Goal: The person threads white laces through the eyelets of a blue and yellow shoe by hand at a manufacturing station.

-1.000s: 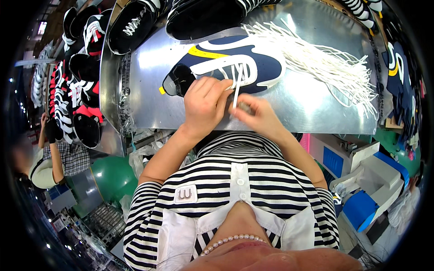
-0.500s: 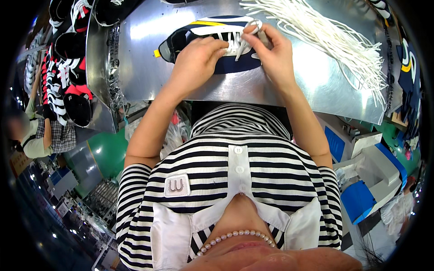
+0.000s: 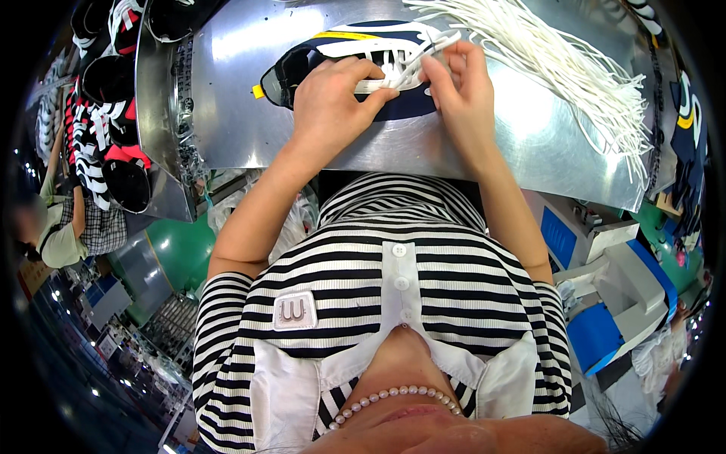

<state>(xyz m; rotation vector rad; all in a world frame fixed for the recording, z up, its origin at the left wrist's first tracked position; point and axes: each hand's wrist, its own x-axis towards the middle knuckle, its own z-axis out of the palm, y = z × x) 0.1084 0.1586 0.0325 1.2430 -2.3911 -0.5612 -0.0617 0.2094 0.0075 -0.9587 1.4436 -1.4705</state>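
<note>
A navy sneaker point(image 3: 412, 108) with white trim, a yellow stripe and a yellow heel tab lies on its sole on the metal table, its toe pointing right. A white shoelace point(image 3: 412, 69) runs through its eyelets. My left hand point(image 3: 333, 97) curls over the shoe's opening, thumb and forefinger closed at the tongue and the lowest strand of lace. Over the toe end, my right hand point(image 3: 463, 85) pinches the lace between thumb and fingers, with part of it sticking up past the fingertips. The fingers hide some of the lacing.
A thick bundle of white laces point(image 3: 556, 72) spreads across the right of the metal table point(image 3: 249, 136). Black, white and red shoes point(image 3: 125, 181) crowd a rack at the left. More navy shoe pieces point(image 3: 684, 121) are at the far right. A person point(image 3: 64, 227) stands off to the left.
My left thumb has stretched out rightward to the lacing. My right hand has shifted slightly right and down, and the lace in it now runs in a slanting line above the toe.
</note>
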